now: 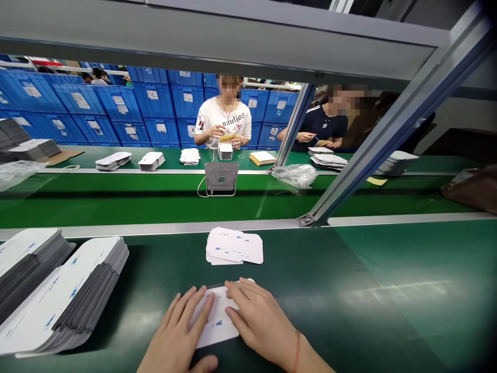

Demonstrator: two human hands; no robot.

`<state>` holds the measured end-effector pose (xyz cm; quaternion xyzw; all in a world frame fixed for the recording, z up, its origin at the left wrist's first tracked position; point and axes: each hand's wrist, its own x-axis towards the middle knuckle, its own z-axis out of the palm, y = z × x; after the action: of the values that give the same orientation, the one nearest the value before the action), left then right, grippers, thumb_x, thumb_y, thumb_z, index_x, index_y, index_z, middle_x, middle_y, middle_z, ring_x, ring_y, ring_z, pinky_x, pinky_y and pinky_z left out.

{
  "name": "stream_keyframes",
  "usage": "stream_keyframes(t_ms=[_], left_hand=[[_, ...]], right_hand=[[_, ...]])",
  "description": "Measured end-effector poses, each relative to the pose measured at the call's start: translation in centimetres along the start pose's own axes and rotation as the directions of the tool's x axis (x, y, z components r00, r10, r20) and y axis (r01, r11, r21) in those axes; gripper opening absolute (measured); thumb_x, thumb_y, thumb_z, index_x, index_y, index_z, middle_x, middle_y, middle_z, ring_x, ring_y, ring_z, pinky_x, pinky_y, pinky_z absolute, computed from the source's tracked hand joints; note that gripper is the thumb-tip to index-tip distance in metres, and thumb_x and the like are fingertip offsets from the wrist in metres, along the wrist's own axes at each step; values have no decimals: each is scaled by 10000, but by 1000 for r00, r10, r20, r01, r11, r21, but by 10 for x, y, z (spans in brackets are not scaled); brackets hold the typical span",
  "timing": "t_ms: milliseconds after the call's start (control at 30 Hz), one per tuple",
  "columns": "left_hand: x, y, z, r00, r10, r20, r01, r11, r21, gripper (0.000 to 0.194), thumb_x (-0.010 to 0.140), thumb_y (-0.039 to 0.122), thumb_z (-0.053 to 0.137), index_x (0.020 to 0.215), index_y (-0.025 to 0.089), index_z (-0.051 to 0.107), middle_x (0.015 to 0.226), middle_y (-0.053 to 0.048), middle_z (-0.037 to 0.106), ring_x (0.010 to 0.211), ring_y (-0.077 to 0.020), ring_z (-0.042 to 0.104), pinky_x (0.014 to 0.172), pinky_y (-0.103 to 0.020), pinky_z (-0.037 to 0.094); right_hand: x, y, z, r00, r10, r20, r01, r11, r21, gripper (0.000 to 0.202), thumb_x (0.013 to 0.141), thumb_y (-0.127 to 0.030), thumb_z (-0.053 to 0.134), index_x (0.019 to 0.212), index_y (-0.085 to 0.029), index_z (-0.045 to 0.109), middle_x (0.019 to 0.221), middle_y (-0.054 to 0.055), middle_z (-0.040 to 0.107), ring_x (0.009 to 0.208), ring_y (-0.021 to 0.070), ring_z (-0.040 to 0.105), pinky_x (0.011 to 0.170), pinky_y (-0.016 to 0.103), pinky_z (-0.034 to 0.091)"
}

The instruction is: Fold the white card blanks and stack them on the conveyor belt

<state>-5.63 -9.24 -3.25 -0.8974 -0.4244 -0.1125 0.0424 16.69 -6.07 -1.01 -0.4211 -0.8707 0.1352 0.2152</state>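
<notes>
A white rounded sheet with blue print (217,325) lies on the green work surface right in front of me. My left hand (179,324) rests flat on its left side, fingers stretched out and thumb apart. Across its right part lies my right hand (261,318), fingers extended over the upper edge, with an orange string at the wrist. A dark edge shows along the far side of the sheet. Just beyond my fingers is a small loose pile of white rounded cards (234,246) bearing similar blue print.
Tall stacks of white-topped, dark-edged sheets (83,290) stand at the left. Past a metal rail runs a green conveyor belt (116,199) with a small fan (221,177). A slanted metal post (349,171) rises at the right. Two people work opposite, before blue crates (157,101).
</notes>
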Motion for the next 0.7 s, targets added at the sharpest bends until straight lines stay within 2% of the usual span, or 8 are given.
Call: stream_keyframes(t_ms=[67, 133, 200, 267, 400, 467, 533, 700], left_hand=[[-1, -2, 0, 996, -82, -43, 78, 994, -72, 816, 854, 541, 548, 1519, 260, 168, 1452, -141, 483, 1272, -361, 508, 946, -551, 502], [-1, -6, 3, 974, -223, -41, 212, 961, -176, 736, 893, 466, 514, 1516, 300, 159, 1481, -128, 439, 1311, -354, 460, 975, -574, 472], [3, -12, 7, 928, -373, -18, 353, 891, -285, 624, 923, 396, 479, 1493, 335, 234, 1456, -97, 455, 1309, -317, 456, 986, -535, 475], [9, -18, 12, 887, -463, -2, 430, 825, -367, 500, 928, 377, 473, 1421, 344, 397, 1383, -81, 503, 1261, -292, 485, 969, -499, 489], [30, -25, 18, 892, -451, -6, 399, 796, -456, 291, 881, 323, 524, 1137, 288, 658, 1202, -85, 587, 1112, -292, 560, 911, -524, 489], [41, -24, 18, 900, -436, -15, 376, 792, -481, 207, 871, 278, 514, 969, 258, 695, 1118, -77, 620, 1070, -287, 581, 890, -518, 489], [49, -22, 14, 904, -425, -33, 351, 786, -509, 197, 886, 260, 483, 844, 238, 674, 1055, -64, 644, 1046, -264, 601, 863, -455, 510], [52, -19, 2, 895, -425, -134, 263, 748, -609, 190, 935, 292, 457, 898, 224, 630, 926, -39, 693, 841, -181, 672, 687, -267, 542]], right_hand=[[-6, 0, -3, 999, 30, -37, -28, 998, 59, 220, 914, -177, 511, 1120, -171, 590, 1180, 74, 673, 1130, 208, 599, 1058, 379, 422], [-10, 1, -6, 997, 60, -57, -55, 995, 87, 199, 910, -188, 520, 1094, -182, 598, 1183, 72, 670, 1146, 210, 585, 1067, 397, 414], [-14, 1, -9, 994, 93, -65, -86, 991, 105, 213, 901, -190, 535, 1104, -182, 596, 1170, 75, 672, 1134, 214, 586, 1054, 406, 427], [-16, 2, -10, 989, 123, -76, -113, 985, 131, 228, 891, -182, 545, 1113, -182, 598, 1151, 77, 673, 1118, 223, 585, 1020, 406, 456], [-16, 3, -8, 983, 159, -93, -143, 976, 161, 252, 908, -154, 498, 1140, -177, 592, 1123, 82, 664, 1102, 231, 571, 948, 387, 500], [-15, 4, -7, 982, 161, -103, -145, 979, 141, 274, 921, -141, 462, 1167, -168, 580, 1153, 91, 651, 1120, 231, 560, 956, 391, 498], [-15, 7, -5, 979, 173, -110, -162, 981, 107, 300, 924, -138, 447, 1200, -158, 565, 1198, 105, 631, 1156, 237, 542, 977, 406, 490], [-12, 15, -4, 961, 238, -142, -221, 967, 130, 381, 915, -155, 458, 1293, -164, 506, 1255, 123, 597, 1188, 239, 535, 983, 401, 491]])
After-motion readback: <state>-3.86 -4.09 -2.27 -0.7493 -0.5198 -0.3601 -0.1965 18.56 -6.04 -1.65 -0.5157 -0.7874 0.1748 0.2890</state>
